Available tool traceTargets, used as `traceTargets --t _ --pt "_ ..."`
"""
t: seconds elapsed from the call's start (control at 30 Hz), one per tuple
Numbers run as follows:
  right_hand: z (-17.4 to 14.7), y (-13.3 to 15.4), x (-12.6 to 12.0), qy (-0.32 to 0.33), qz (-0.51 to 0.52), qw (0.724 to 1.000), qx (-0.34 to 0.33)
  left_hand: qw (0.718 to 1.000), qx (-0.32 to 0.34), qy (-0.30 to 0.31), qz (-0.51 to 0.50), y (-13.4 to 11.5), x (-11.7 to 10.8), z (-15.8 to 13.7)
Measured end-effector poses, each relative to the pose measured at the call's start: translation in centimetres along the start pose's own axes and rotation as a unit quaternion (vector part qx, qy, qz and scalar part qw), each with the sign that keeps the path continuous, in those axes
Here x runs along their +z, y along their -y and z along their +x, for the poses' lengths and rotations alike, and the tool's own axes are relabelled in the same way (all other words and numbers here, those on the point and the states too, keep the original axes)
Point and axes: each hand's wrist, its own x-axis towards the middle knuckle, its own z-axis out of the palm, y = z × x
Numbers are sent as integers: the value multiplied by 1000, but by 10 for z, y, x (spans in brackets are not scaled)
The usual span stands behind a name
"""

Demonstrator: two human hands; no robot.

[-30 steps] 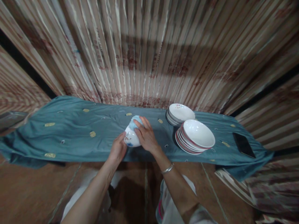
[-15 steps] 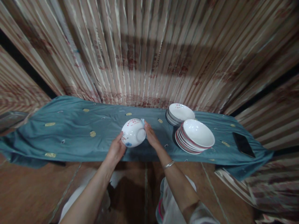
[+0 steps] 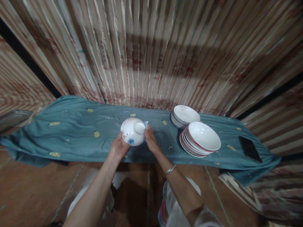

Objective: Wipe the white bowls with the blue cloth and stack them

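Note:
A white bowl (image 3: 129,128) with red marks and a blue flower is held up over the table, its foot ring turned toward me. My left hand (image 3: 119,145) grips it at the lower left, thumb on the outside. At its right side my right hand (image 3: 151,138) pinches a small light-blue cloth (image 3: 146,124) against the bowl. Most of the cloth is hidden behind the fingers. To the right stand a stack of deep white bowls (image 3: 203,137) with red bands and, behind it, a stack of shallower white dishes (image 3: 186,115).
The narrow table is covered by a teal cloth (image 3: 78,135) with a pineapple print. A black phone (image 3: 250,148) lies near its right end. Pleated curtains (image 3: 146,63) hang right behind the table, and dark poles slant down on both sides.
The bowl has been tipped further, so its foot ring faces me more fully. Both hands stay on it, and the right hand with the cloth has shifted slightly. The view has moved slightly.

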Motion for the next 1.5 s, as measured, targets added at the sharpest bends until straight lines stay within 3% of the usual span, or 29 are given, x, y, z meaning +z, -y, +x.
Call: traceTargets --t 0.13,0.33,0.6,0.87,1.0,1.23,1.5 --pt "-16 1 12 19 -60 998 -15 1000 1 6 -14 -3 0 1" --pt "-42 -1 30 35 -162 981 -105 999 13 5 -41 -8 -1 4" --pt "-67 -4 47 21 -306 911 -277 999 22 -4 -37 -9 2 1" --pt "-60 13 38 38 -388 843 -371 999 -2 -46 28 -5 0 -1" --pt "-57 22 31 29 -417 823 -384 997 30 -60 45 2 3 -4" --pt "-54 38 22 27 -431 819 -377 994 60 -22 89 9 3 -8" --pt "-43 58 8 25 -381 866 -323 986 102 41 127 17 -1 -5"
